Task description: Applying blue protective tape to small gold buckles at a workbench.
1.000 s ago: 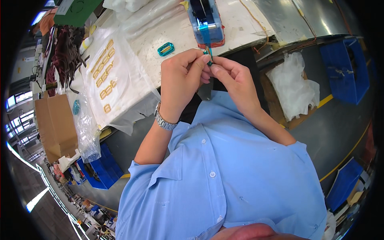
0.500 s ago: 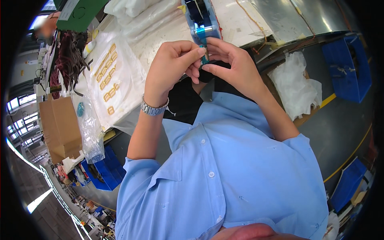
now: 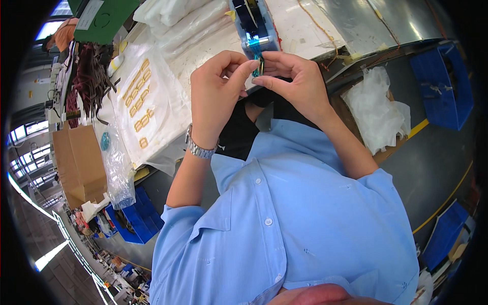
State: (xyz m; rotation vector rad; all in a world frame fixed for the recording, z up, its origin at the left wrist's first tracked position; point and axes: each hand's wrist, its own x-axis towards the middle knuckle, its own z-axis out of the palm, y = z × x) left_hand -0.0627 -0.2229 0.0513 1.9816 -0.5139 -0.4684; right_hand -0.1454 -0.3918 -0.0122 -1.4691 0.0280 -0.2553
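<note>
At the table's near edge, my left hand [image 3: 219, 89] pinches a strip of blue-green tape [image 3: 255, 68] between thumb and forefinger. My right hand [image 3: 301, 81] closes its fingertips on a small shiny metal piece [image 3: 262, 66] beside that tape; its exact shape is mostly hidden by the fingers. Just beyond both hands stands a blue-grey tape dispenser [image 3: 272, 30] with a stretch of blue tape [image 3: 252, 43] at its near end. To the left, several gold-coloured rectangular buckles [image 3: 138, 104] lie in rows on a clear plastic sheet [image 3: 168, 96].
Wrapped white bundles [image 3: 188, 20] lie at the back of the table. A cardboard box [image 3: 79, 162] and a blue bin [image 3: 134, 218] stand on the left. On the right are white plastic bags [image 3: 378, 109] and another blue bin [image 3: 439, 86]. A person [image 3: 63, 35] is at the far left.
Both hands have shifted slightly with the metal piece, nearer the dispenser. My left wrist has turned a little, and the tape at the dispenser's end looks more bunched.
</note>
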